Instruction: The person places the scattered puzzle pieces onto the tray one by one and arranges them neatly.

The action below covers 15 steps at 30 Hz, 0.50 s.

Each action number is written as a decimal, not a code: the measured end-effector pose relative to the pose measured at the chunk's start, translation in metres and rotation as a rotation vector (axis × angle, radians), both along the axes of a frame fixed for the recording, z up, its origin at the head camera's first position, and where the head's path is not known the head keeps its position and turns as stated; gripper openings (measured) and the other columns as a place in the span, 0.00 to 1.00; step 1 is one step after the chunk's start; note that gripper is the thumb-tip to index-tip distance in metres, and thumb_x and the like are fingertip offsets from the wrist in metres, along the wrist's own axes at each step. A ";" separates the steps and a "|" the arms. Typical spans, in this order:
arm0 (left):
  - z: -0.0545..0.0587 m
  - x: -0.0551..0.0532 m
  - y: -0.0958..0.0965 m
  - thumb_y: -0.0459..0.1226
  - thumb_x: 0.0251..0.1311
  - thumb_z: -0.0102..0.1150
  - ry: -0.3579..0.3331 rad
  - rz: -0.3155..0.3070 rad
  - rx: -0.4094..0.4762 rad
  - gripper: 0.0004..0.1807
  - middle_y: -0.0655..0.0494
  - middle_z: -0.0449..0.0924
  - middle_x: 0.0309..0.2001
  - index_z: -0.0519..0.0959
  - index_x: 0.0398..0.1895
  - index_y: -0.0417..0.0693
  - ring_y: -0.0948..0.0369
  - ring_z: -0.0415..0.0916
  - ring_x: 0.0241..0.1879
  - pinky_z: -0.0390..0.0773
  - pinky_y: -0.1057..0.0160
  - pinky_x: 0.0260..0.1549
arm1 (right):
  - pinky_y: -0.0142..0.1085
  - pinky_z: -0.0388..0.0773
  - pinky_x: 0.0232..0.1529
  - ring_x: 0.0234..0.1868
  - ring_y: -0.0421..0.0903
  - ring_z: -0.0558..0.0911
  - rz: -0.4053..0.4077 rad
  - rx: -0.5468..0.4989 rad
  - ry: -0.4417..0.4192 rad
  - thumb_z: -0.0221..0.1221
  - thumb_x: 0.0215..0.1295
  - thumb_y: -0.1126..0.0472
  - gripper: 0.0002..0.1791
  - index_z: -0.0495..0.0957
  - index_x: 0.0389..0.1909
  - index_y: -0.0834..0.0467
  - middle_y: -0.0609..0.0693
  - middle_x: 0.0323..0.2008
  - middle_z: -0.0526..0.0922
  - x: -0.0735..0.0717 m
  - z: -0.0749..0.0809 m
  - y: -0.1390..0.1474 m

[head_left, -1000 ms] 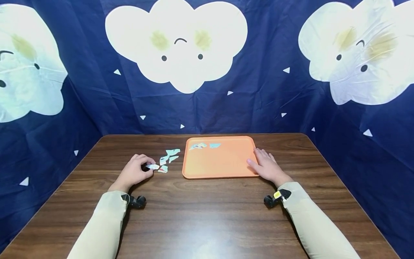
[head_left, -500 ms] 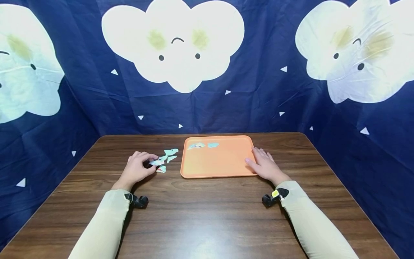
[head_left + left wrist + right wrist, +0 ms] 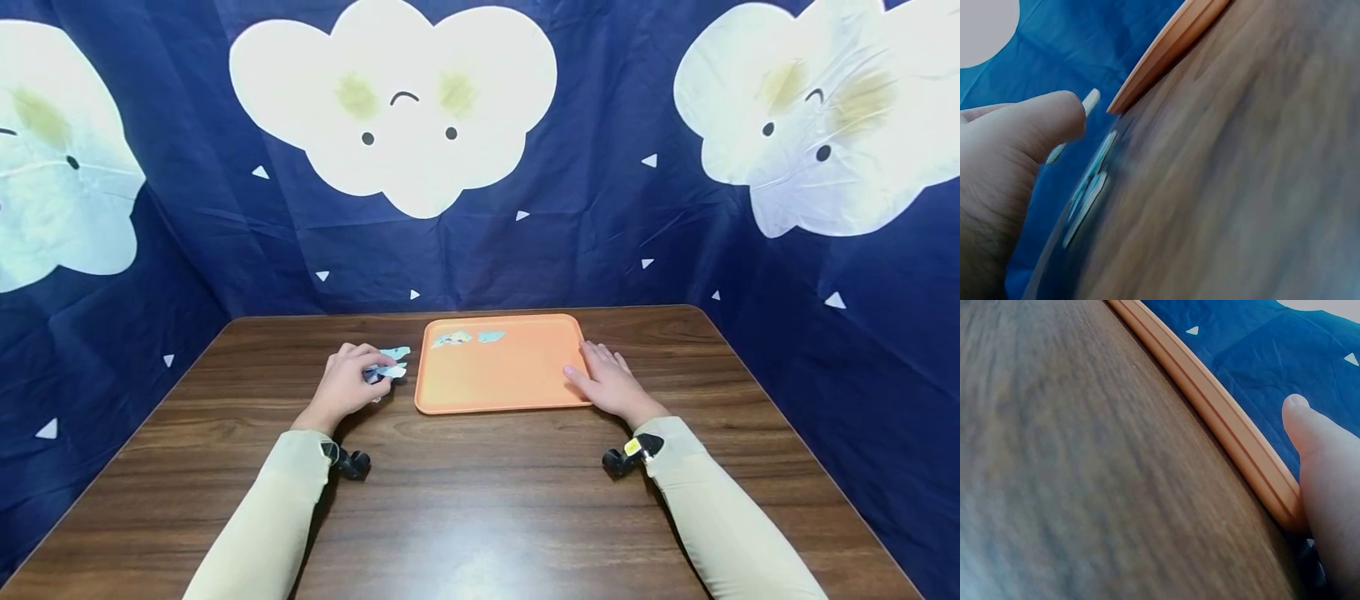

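The left grip (image 3: 343, 385) is pinching a flat piece (image 3: 392, 372), seemingly picking up; the next move is probably needing rightward placement on the tray (image 3: 495, 380) the straight-fingered right grip (image 3: 615, 383) is touching.

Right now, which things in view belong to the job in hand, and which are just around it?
Part of the job, it seems:
pale piece pinched in the left hand
loose pieces nearby
orange tray, right hand at its edge
two pieces on the tray

Just around it:
wooden table
blue cloth
white clouds
wrist cameras
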<state>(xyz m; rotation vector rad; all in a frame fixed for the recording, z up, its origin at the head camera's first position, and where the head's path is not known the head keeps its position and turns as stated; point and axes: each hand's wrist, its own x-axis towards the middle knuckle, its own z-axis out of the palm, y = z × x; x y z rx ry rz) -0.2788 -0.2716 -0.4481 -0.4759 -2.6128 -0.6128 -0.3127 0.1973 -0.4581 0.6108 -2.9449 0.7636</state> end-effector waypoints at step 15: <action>0.006 -0.028 0.057 0.44 0.56 0.70 -0.045 -0.012 -0.020 0.12 0.59 0.85 0.45 0.89 0.43 0.55 0.54 0.68 0.46 0.60 0.45 0.55 | 0.61 0.39 0.74 0.78 0.65 0.50 -0.003 -0.002 0.017 0.44 0.76 0.36 0.45 0.53 0.77 0.68 0.67 0.76 0.55 -0.002 -0.004 0.002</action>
